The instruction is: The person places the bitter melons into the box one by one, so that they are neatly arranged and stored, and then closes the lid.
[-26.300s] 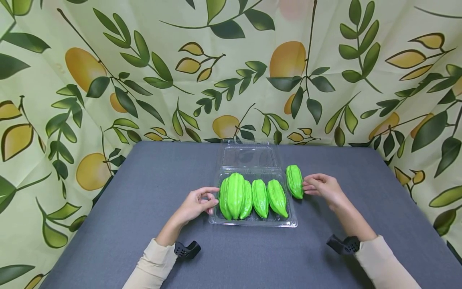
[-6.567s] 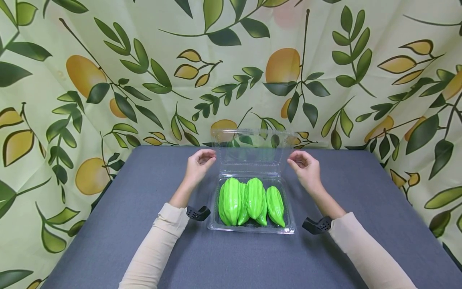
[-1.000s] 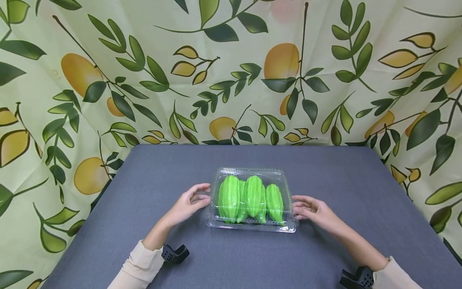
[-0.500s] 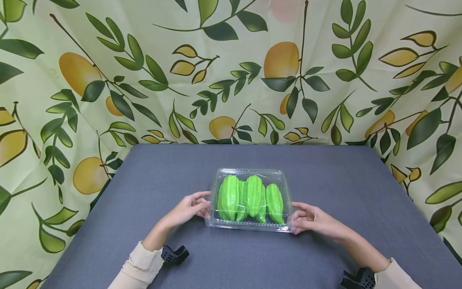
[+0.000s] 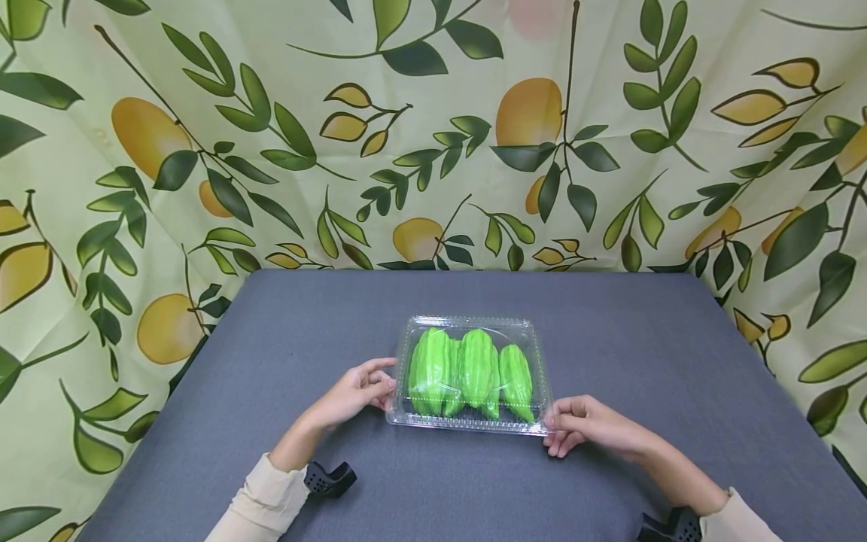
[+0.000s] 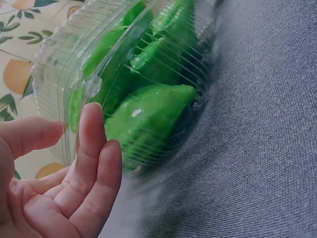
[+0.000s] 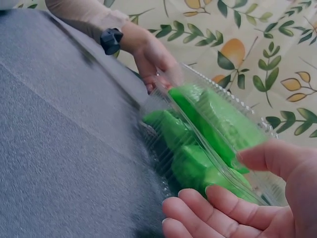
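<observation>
A clear hinged plastic container (image 5: pixel 467 427) rests on the table with its lid down over the base. Through the lid show several glossy, bright green, ridged fruits (image 5: pixel 477 369) with tapered ends, some lying on top of others. My left hand (image 5: pixel 348 393) is at the container's left side, thumb and fingertips on either side of the rim (image 6: pixel 89 89). At the near right corner, my right hand (image 5: pixel 589 425) pinches the rim, its thumb (image 7: pixel 267 157) above and its other fingers (image 7: pixel 218 213) curled below.
A dark grey cloth covers the table (image 5: pixel 325 316), and a curtain (image 5: pixel 433 113) printed with leaves and orange fruit hangs behind its far edge. Each wrist bears a black camera mount (image 5: pixel 330 479) over a cream sleeve.
A fruit once outside on the right is now inside. The lid, earlier raised, has come down. Lately my right hand has slid toward me along the side to the near corner.
</observation>
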{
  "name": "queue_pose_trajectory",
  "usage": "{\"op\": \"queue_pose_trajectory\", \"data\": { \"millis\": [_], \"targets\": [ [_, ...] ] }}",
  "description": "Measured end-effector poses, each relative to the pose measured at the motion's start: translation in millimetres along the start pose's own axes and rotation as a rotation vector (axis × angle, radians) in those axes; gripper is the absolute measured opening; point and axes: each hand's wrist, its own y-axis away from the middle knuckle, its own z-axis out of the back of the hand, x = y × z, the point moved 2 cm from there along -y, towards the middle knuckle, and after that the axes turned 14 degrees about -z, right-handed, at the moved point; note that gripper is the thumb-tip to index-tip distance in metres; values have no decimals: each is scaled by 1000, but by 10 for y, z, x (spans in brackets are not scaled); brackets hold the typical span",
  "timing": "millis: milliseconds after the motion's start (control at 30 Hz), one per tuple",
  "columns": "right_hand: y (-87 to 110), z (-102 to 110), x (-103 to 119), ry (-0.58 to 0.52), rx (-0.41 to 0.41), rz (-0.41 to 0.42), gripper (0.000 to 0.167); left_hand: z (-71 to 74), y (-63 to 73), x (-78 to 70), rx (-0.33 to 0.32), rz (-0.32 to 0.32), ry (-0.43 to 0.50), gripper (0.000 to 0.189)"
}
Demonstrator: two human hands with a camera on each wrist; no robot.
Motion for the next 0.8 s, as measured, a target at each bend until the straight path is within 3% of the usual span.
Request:
{"op": "queue_pose_trajectory", "data": {
  "millis": [233,800],
  "targets": [
    [-31,-14,-10,-67,1,3,17,-19,-34,28,-13,-6,-10,55],
    [-127,100,-22,-183,-75,26,20,-65,-214,69,-103,17,-58,54]
  ]
}}
